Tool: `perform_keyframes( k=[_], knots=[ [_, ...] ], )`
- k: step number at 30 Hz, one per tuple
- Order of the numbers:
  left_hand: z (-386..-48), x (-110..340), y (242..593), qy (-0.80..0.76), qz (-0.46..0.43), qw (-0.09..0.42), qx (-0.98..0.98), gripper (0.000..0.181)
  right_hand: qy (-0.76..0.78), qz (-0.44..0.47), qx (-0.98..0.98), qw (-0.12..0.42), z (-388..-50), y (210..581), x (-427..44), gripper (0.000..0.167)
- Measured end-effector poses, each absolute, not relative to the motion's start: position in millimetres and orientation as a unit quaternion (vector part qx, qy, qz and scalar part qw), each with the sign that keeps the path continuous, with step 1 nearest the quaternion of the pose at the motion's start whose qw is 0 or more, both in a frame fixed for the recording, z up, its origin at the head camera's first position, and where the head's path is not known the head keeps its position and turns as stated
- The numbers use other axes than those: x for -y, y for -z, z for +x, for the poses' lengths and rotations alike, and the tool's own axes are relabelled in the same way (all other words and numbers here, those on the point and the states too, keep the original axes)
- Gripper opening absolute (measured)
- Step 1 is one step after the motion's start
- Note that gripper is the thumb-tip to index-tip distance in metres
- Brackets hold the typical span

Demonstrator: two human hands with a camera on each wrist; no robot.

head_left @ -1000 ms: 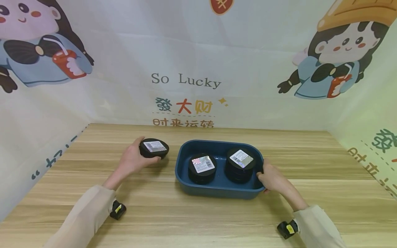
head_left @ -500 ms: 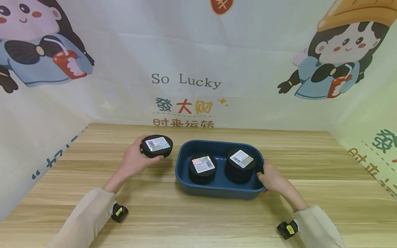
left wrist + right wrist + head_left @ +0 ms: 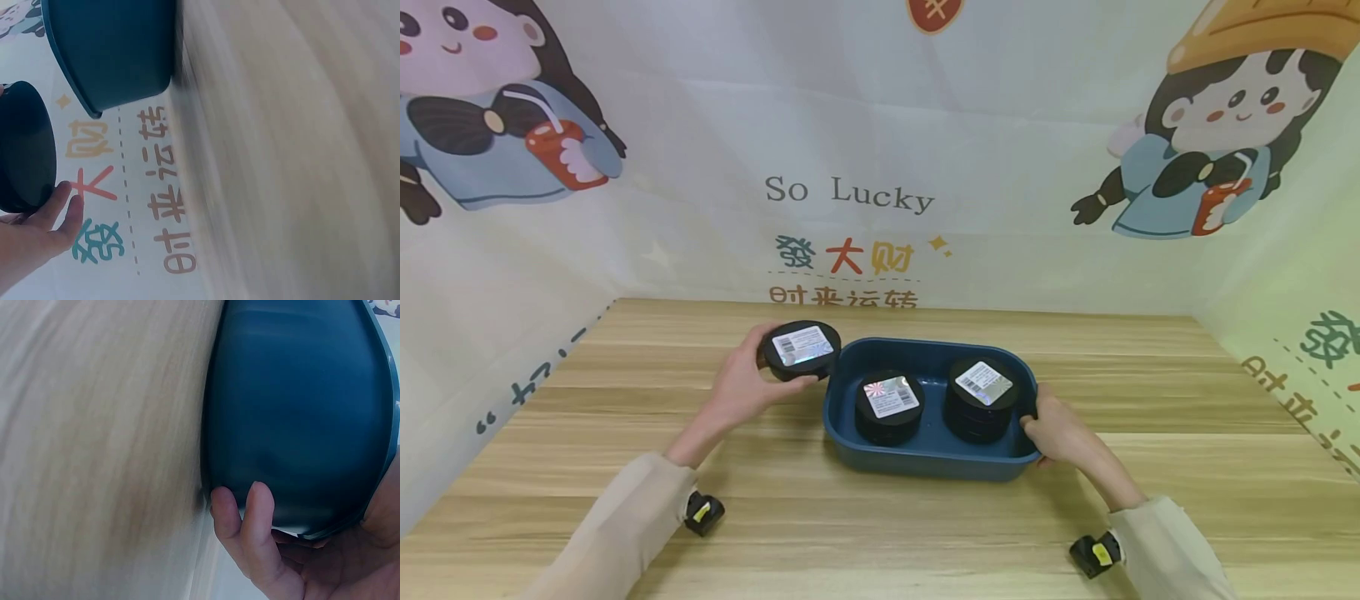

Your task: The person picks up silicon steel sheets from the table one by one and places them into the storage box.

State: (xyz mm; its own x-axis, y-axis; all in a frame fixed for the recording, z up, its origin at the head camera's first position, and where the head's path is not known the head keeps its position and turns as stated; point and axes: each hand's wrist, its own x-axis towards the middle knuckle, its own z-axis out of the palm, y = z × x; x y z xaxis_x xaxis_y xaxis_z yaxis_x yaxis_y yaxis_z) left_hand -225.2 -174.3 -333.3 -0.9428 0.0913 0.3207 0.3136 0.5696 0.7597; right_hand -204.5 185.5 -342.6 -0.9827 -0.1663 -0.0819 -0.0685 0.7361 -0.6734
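Observation:
My left hand (image 3: 747, 385) grips a round black container (image 3: 802, 348) with a white label on top, raised just off the left end of the blue bin (image 3: 934, 467). In the left wrist view the dark underside of that container (image 3: 24, 147) shows, fingers round its edge. Inside the bin, one labelled black container (image 3: 889, 408) sits on the left and another, taller or stacked (image 3: 981, 400), on the right. My right hand (image 3: 1063, 431) holds the bin's right end; in the right wrist view, fingertips (image 3: 257, 506) lie against the outer wall, with the thumb side at the rim.
The bin stands on a wood-grain table (image 3: 880, 542). A printed cloth backdrop (image 3: 1030, 167) rises behind the table and along both sides. A black camera is strapped at each wrist, such as the left wrist camera (image 3: 703, 512).
My left hand has carried the held black container right and slightly up, close to the bin's left rim, and its label has turned. The right hand and the bin have stayed put.

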Motion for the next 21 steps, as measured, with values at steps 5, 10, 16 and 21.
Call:
perform_keyframes(
  k=[5,10,16,21],
  knots=[
    [-226,167,334,0.463,-0.132,0.128,0.867,0.077,0.359,-0.063,-0.929,0.069,-205,343,-186,0.035],
    [-226,159,333,0.476,-0.148,0.126,0.858,0.076,0.361,-0.063,-0.928,0.068,-205,343,-186,0.034],
    [-228,150,335,0.477,-0.172,0.127,0.852,0.078,0.361,-0.065,-0.928,0.067,-205,343,-186,0.034],
    [-230,141,337,0.468,-0.193,0.127,0.853,0.079,0.359,-0.063,-0.929,0.066,-204,343,-186,0.036]
  ],
)
